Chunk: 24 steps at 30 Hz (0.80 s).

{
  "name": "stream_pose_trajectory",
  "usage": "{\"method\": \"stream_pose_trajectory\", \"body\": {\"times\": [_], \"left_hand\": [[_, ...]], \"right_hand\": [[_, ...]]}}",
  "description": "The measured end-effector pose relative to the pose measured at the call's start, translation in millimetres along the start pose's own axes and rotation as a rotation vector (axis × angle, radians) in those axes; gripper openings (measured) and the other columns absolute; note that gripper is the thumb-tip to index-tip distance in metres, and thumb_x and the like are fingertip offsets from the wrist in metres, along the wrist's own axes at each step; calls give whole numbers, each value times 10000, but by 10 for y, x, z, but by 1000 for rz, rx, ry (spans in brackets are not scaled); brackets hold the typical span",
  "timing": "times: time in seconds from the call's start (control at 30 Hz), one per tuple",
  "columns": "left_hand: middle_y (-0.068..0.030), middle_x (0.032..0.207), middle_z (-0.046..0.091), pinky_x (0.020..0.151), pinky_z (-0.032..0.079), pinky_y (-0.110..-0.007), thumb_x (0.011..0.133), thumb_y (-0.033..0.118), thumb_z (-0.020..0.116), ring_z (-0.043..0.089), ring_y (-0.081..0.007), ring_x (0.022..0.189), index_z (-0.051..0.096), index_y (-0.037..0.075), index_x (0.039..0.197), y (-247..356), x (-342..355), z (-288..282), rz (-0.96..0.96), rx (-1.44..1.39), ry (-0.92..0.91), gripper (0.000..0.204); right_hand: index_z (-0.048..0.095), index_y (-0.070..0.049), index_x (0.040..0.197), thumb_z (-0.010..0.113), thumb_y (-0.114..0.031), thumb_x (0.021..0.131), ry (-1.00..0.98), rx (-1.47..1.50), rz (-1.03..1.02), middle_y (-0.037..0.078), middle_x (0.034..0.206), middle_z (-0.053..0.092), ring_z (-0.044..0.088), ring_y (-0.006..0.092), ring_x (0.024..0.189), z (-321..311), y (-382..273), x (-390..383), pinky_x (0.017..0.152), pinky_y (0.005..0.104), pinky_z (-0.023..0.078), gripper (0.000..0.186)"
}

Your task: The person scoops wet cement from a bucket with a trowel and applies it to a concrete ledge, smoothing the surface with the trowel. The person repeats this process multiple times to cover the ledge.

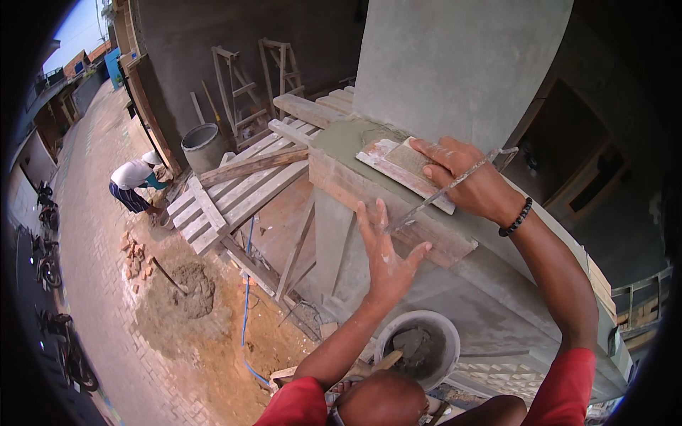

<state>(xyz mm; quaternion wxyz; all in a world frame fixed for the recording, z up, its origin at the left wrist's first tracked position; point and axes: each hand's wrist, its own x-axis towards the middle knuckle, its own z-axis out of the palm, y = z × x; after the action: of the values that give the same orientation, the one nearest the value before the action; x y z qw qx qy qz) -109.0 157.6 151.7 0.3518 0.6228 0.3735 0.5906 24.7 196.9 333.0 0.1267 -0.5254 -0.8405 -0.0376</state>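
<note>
My right hand (465, 177) grips a flat plastering float (382, 151), which lies on top of a ledge next to grey wet mortar (344, 140). Along the ledge's near face runs a wooden board (341, 177) smeared with cement. My left hand (391, 266) is spread, its fingertips at the board's face and its thumb stretched out to the right. A thin bent metal rod (440, 194) slants from the board near my left fingertips up past my right hand. Below, a round bucket (455, 337) holds grey mortar (420, 348) with a wooden handle (388, 360) sticking out.
A plastered column (455, 64) rises behind the ledge. Left of it stretches a plank platform (249, 195). Down on the ground are a mortar heap (192, 291), broken bricks (133, 257), a grey drum (202, 145) and a bending person (135, 177). Parked motorbikes (71, 351) line the paved lane.
</note>
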Motion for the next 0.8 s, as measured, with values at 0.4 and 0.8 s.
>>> {"method": "stream_pose_trajectory", "body": {"times": [0.4, 0.8], "left_hand": [[-278, 1567, -9, 1168, 241, -477, 726, 218, 858, 137, -403, 1462, 111, 38, 1554, -14, 3, 78, 1, 67, 56, 1130], [-260, 1575, -13, 1175, 230, -468, 741, 249, 847, 142, -400, 1462, 111, 22, 1553, 17, -8, 99, -9, 18, 55, 1119]], "right_hand": [[557, -12, 1345, 594, -137, 907, -47, -5, -95, 200, 759, 543, 568, 353, 733, -99, 47, -395, 696, 443, 443, 456], [605, -21, 1288, 655, -96, 862, 78, 67, 29, 144, 821, 528, 539, 280, 714, -501, 14, -1193, 655, 391, 450, 435]]}}
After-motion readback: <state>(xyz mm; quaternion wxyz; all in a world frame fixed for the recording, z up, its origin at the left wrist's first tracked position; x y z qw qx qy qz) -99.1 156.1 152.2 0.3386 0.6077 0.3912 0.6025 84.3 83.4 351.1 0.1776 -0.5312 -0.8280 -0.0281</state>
